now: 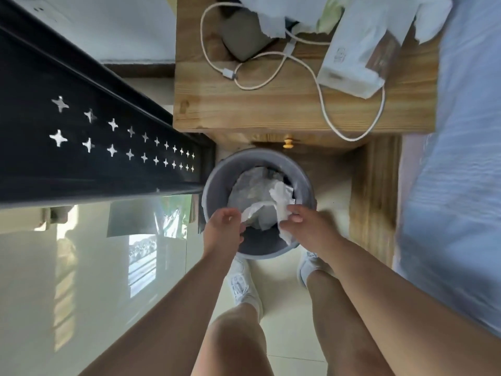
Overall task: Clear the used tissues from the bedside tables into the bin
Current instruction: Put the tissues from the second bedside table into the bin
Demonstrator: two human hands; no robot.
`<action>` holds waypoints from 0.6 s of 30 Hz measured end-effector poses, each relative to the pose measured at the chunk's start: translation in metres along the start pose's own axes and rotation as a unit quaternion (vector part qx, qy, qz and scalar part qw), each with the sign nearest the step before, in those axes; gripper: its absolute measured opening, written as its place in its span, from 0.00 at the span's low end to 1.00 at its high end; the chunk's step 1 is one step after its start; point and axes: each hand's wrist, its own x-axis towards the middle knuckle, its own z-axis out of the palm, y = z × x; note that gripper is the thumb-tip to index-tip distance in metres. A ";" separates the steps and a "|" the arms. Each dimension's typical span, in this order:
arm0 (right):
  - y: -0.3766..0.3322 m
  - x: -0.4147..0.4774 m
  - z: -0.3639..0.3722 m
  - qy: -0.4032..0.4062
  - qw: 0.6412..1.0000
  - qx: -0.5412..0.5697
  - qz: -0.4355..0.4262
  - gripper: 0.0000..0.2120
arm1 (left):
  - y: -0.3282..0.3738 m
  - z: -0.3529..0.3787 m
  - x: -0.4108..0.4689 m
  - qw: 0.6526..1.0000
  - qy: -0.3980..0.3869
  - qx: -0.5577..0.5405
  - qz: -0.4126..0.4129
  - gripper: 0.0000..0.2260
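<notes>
A round grey bin stands on the floor in front of the wooden bedside table. Both my hands hang over its near rim. My right hand pinches a crumpled white tissue that droops into the bin. My left hand has curled fingers at the other end of the same tissue, near its edge. More crumpled paper and a plastic wrapper lie inside the bin. On the table's far edge lie more white tissues.
The table also carries a white charging cable, a white tissue pack and a grey object. A bed with blue sheets runs along the right. A black perforated metal rail stands at left. My feet stand just behind the bin.
</notes>
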 end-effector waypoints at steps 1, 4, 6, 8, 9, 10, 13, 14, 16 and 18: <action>0.003 0.001 0.001 -0.013 1.000 -0.014 0.001 0.24 | -0.002 0.000 0.001 1.000 -0.002 0.014 -0.004 0.06; 0.000 -0.005 -0.001 0.000 0.999 -0.044 -0.019 0.23 | 0.000 -0.005 -0.007 0.999 -0.007 0.033 0.004 0.08; -0.011 -0.017 -0.009 0.028 0.998 -0.032 -0.034 0.17 | 0.008 -0.009 -0.018 0.998 -0.015 0.043 0.037 0.09; -0.027 -0.034 -0.023 0.058 0.997 0.002 -0.051 0.15 | 0.022 -0.010 -0.030 0.996 -0.029 0.055 0.067 0.07; -0.037 -0.044 -0.033 0.080 0.995 0.011 -0.062 0.14 | 0.033 -0.010 -0.037 0.994 -0.039 0.059 0.082 0.06; -0.048 -0.054 -0.043 0.104 0.992 0.014 -0.077 0.12 | 0.047 -0.008 -0.044 0.992 -0.049 0.061 0.096 0.05; -0.084 -0.081 -0.076 0.146 0.981 0.030 -0.124 0.09 | 0.097 0.001 -0.065 0.987 -0.054 0.049 0.144 0.05; -0.097 -0.090 -0.086 0.153 0.978 0.038 -0.140 0.10 | 0.115 0.005 -0.071 0.984 -0.054 0.041 0.162 0.05; -0.125 -0.105 -0.109 0.163 0.970 0.057 -0.174 0.11 | 0.153 0.012 -0.082 0.978 -0.061 0.019 0.197 0.05; -0.153 -0.115 -0.133 0.165 0.961 0.069 -0.211 0.11 | 0.190 0.018 -0.089 0.970 -0.067 0.011 0.232 0.05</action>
